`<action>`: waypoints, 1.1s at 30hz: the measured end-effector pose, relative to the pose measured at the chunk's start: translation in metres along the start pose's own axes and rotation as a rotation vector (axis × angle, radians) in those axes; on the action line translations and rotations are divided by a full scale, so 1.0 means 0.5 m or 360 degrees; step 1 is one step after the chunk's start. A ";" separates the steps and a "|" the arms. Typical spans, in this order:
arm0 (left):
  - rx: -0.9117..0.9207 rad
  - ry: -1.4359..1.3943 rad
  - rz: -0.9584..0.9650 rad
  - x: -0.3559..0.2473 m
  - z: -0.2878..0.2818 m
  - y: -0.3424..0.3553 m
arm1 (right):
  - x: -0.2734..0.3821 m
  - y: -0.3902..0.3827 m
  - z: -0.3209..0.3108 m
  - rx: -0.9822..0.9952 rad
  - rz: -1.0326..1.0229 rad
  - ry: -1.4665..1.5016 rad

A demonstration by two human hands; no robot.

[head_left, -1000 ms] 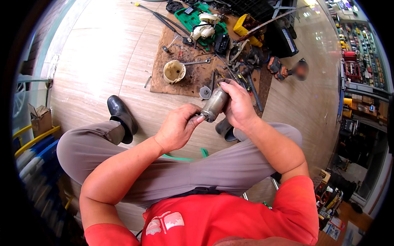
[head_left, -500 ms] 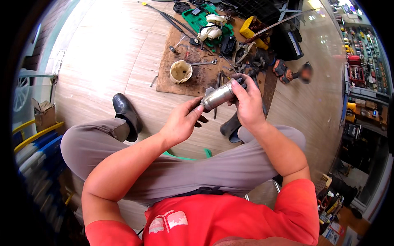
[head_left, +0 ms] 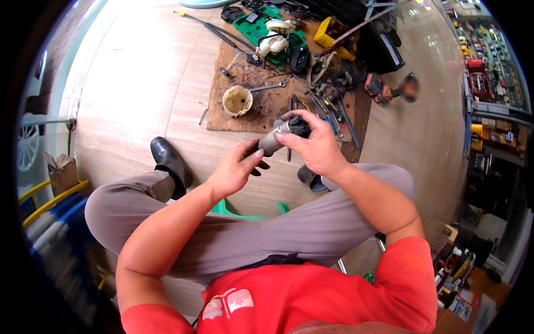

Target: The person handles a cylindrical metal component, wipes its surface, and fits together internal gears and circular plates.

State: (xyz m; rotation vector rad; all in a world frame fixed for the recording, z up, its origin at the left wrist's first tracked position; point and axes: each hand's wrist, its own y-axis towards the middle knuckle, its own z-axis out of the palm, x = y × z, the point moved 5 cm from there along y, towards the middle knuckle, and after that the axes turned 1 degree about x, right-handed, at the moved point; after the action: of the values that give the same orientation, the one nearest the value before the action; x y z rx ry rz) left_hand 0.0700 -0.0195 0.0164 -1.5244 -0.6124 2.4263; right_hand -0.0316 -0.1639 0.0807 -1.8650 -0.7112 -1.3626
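A grey metal cylinder (head_left: 271, 143) with a black end piece (head_left: 300, 127) is held up between my hands, tilted with its black end up and to the right. It looks like a small motor body, but I cannot tell for certain. My right hand (head_left: 318, 146) is closed round the black-ended half, thumb along the near side. At the lower left end, my left hand (head_left: 233, 168) grips with thumb and fingertips. Past the hands, a dirty cream tub (head_left: 237, 101) and a wrench (head_left: 268, 87) lie on a stained brown board (head_left: 222, 121).
Several hand tools (head_left: 329, 108) crowd the board's right side. Farther off are a green case (head_left: 250, 26), a yellow container (head_left: 332, 39) and a black box (head_left: 381, 50). An orange-and-black power tool (head_left: 378, 89) rests on the right. Blue-and-yellow racking (head_left: 55, 203) stands at left.
My hands and the cylinder have shifted slightly left and down. The cylinder has turned so that its black end shows more. The view of the floor has also shifted a little left.
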 end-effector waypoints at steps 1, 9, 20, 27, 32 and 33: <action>0.0065 0.0061 -0.0025 0.002 -0.005 0.010 | 0.008 -0.002 -0.006 0.0006 0.0006 -0.0031; -0.0211 0.2203 -0.0729 0.196 -0.328 0.067 | 0.183 -0.006 -0.117 -0.0306 -0.0546 -0.0203; -0.0968 0.2071 -0.0643 0.277 -0.503 0.227 | 0.261 -0.098 -0.310 -0.0861 -0.0982 0.0365; -0.1133 0.1943 -0.0782 0.319 -0.503 0.288 | 0.211 -0.098 -0.329 -0.0823 -0.0814 0.0344; -0.1203 0.1888 -0.0779 0.346 -0.520 0.300 | 0.188 -0.083 -0.335 -0.0770 -0.0698 0.0077; -0.1239 0.1916 -0.0787 0.356 -0.527 0.296 | 0.187 -0.079 -0.334 -0.0758 -0.0698 0.0082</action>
State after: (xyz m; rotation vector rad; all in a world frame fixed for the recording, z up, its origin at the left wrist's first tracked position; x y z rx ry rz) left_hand 0.2335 -0.0211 -0.2940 -2.2902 -1.4035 0.6134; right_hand -0.1291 -0.2723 0.2113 -2.1007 -0.8590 -1.9932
